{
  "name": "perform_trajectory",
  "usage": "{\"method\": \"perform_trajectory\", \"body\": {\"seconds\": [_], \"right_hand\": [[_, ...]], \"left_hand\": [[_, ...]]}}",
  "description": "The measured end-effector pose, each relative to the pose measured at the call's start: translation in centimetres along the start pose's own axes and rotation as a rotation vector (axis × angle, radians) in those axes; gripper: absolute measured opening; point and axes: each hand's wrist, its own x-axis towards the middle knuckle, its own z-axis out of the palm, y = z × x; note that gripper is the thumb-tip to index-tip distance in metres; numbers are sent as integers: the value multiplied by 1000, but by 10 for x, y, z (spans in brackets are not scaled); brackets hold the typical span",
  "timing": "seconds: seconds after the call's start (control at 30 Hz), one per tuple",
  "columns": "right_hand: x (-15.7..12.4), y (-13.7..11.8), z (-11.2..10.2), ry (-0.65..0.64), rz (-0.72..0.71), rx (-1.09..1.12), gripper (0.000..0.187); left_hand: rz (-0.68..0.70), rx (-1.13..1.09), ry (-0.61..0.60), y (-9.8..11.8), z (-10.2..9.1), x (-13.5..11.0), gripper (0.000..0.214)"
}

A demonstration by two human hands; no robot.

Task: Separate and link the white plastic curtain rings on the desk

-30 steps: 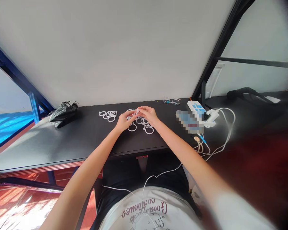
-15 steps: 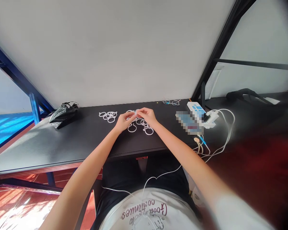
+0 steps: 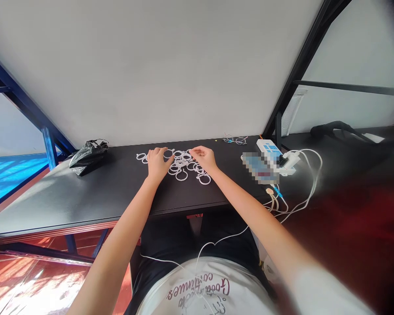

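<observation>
Many white plastic curtain rings, each with a small eyelet, lie in a loose heap [image 3: 183, 161] on the black table. My left hand [image 3: 158, 164] is over the left end of the heap, thumb and fingers apart, partly covering a smaller group of rings [image 3: 140, 156]. One ring [image 3: 168, 153] shows in the gap between its thumb and fingers, and I see no grip on it. At the heap's right side, my right hand [image 3: 203, 158] pinches a white ring at its fingertips; most of that ring is hard to make out.
A crumpled black plastic bag [image 3: 88, 155] lies at the left. Eyeglasses [image 3: 235, 140] rest near the wall. To the right are a blurred-out phone [image 3: 261, 167], a power strip [image 3: 269, 151] and white cables [image 3: 311, 188]. The table's front edge [image 3: 190, 209] is near my lap.
My hands were together over the heap and have come apart. The left hand has moved left and opened over the smaller ring group; the right has stayed near the heap.
</observation>
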Motion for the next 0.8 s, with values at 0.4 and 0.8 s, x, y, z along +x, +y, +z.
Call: {"method": "perform_trajectory", "body": {"seconds": [0.4, 0.8], "right_hand": [[-2, 2, -1, -9, 2, -76, 25], [0, 8, 0, -17, -19, -47, 27]], "left_hand": [[-155, 263, -48, -22, -2, -4, 29], [211, -269, -378, 20, 5, -9, 14]]}}
